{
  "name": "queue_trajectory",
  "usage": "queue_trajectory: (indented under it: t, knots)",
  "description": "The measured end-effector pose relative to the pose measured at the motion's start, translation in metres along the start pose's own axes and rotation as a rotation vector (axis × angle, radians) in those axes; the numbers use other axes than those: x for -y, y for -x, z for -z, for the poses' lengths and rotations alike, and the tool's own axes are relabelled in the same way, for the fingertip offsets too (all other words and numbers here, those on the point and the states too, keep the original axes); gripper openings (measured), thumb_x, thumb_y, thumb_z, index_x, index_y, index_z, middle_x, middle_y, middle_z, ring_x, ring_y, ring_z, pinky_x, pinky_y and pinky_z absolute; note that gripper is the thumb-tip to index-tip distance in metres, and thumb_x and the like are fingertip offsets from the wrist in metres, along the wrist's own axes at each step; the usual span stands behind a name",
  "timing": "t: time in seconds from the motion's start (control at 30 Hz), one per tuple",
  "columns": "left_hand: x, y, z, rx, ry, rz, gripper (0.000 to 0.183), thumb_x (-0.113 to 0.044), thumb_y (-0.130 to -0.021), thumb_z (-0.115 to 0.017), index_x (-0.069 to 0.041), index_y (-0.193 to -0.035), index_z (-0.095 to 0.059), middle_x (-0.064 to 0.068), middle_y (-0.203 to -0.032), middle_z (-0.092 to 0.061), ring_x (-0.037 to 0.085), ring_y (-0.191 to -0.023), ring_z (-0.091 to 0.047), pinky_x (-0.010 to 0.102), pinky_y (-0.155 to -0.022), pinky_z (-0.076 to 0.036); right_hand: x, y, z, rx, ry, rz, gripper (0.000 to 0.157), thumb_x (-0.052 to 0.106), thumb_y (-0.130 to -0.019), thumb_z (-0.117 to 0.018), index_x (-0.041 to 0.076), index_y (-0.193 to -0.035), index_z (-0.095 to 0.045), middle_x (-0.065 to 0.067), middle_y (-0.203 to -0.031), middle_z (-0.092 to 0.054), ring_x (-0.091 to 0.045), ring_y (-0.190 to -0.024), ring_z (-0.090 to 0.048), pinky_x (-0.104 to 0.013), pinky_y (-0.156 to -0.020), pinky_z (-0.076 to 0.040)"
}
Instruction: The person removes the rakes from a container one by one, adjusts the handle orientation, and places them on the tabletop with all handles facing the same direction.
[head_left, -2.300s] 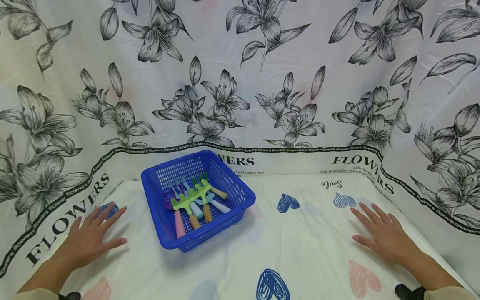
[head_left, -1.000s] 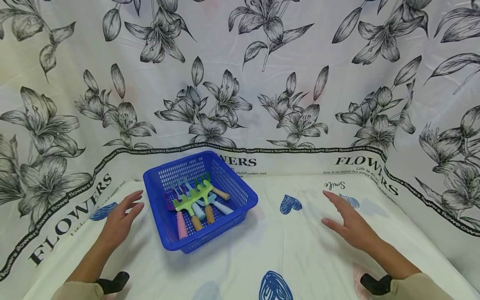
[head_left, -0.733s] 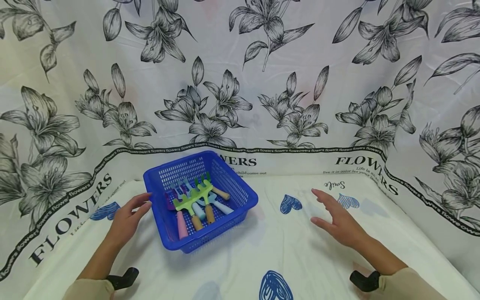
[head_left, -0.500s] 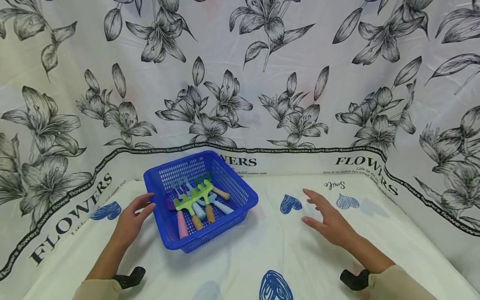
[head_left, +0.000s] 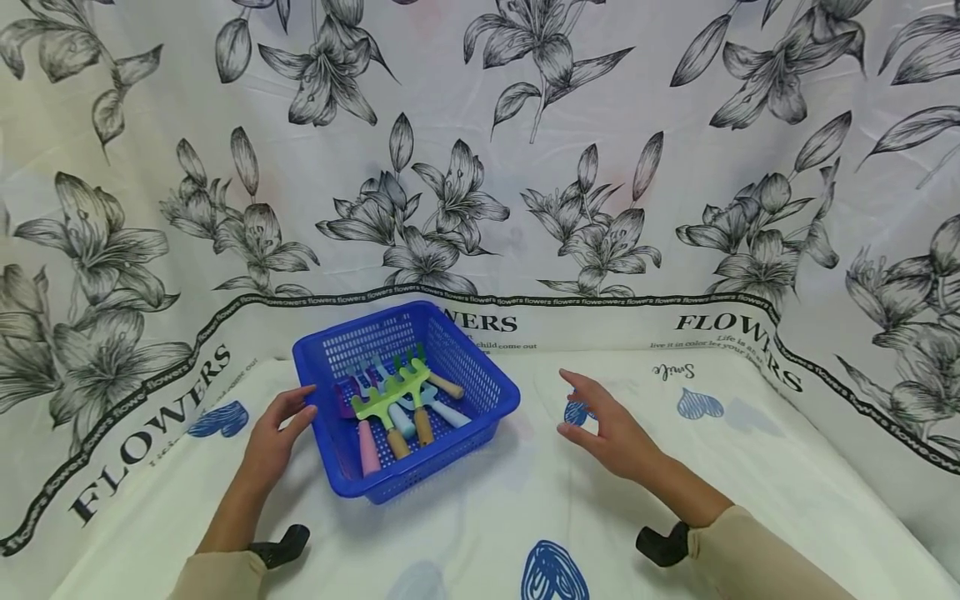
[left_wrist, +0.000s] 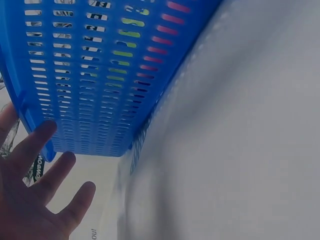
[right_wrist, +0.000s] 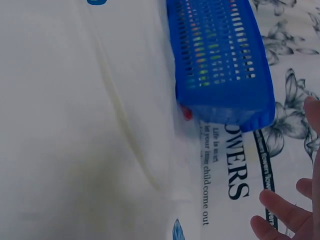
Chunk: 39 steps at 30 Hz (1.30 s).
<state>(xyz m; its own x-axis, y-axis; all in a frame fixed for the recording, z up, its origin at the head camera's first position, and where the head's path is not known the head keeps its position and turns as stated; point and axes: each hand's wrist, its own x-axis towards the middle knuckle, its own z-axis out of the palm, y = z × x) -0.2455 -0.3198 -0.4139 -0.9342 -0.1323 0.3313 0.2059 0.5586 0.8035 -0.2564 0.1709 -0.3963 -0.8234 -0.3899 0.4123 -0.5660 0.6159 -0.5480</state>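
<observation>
A blue slatted plastic basket (head_left: 352, 487) stands left of centre on the white cloth. Several small hand rakes lie inside it, among them two lime-green ones with wooden handles (head_left: 422, 427); a pink handle (head_left: 368, 448) and pale blue handles (head_left: 452, 415) show beside them. My left hand (head_left: 276, 433) is at the basket's left rim, fingertips right at the edge, fingers spread in the left wrist view. To the right of the basket my right hand (head_left: 611, 429) hovers over the cloth, thumb and fingers apart, holding nothing. In the right wrist view a gap separates its fingers (right_wrist: 285, 210) from the basket.
The white cloth (head_left: 480, 525) is printed with hearts, such as a blue heart (head_left: 555, 573) near the front. Behind it rises a flower-patterned curtain (head_left: 480, 167). A black wrist mount (head_left: 663, 544) sits on the right wrist, another black mount (head_left: 281, 546) on the left.
Both hands have come inward from the sides. The left has reached the basket's left rim; the right has moved left towards the basket. The basket and rakes stay in place.
</observation>
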Motion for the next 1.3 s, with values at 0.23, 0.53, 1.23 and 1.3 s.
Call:
queue_trajectory:
  t: [0.23, 0.53, 1.23, 1.3]
  knots:
    - [-0.002, -0.004, -0.007, -0.044, 0.032, 0.08, 0.057, -0.038, -0.096, -0.06, -0.007, -0.141, -0.043, 0.024, -0.147, -0.039, 0.044, -0.135, -0.033, 0.066, -0.104, -0.029, 0.014, -0.009, -0.008, 0.014, -0.044, -0.008, 0.074, 0.045, -0.091, -0.066, 0.034, -0.153, -0.027, 0.002, -0.153, -0.035, -0.022, -0.127, -0.05, -0.051, -0.096, -0.047]
    - [-0.004, -0.004, -0.007, -0.05, 0.093, 0.135, 0.067, -0.045, -0.093, -0.063, -0.007, -0.143, -0.04, 0.021, -0.151, -0.034, 0.042, -0.139, -0.029, 0.069, -0.104, -0.025, 0.037, -0.024, -0.014, -0.033, -0.061, 0.071, 0.071, 0.032, -0.092, -0.068, 0.023, -0.152, -0.031, -0.003, -0.149, -0.041, -0.028, -0.121, -0.054, -0.052, -0.089, -0.051]
    - [0.002, -0.006, -0.005, 0.007, 0.157, 0.184, 0.067, -0.039, -0.095, -0.061, -0.009, -0.148, -0.032, 0.021, -0.155, -0.027, 0.042, -0.142, -0.023, 0.067, -0.106, -0.024, 0.088, -0.065, -0.05, 0.063, -0.324, 0.1, 0.071, 0.029, -0.094, -0.066, 0.026, -0.154, -0.026, 0.001, -0.154, -0.032, -0.024, -0.122, -0.056, -0.045, -0.088, -0.053]
    - [0.003, -0.006, -0.005, 0.012, 0.159, 0.18, 0.068, -0.039, -0.095, -0.061, -0.009, -0.148, -0.032, 0.021, -0.155, -0.026, 0.043, -0.142, -0.022, 0.067, -0.106, -0.024, 0.092, -0.069, -0.054, 0.077, -0.323, 0.083, 0.073, 0.031, -0.094, -0.066, 0.025, -0.154, -0.026, 0.0, -0.154, -0.034, -0.022, -0.121, -0.057, -0.046, -0.09, -0.052]
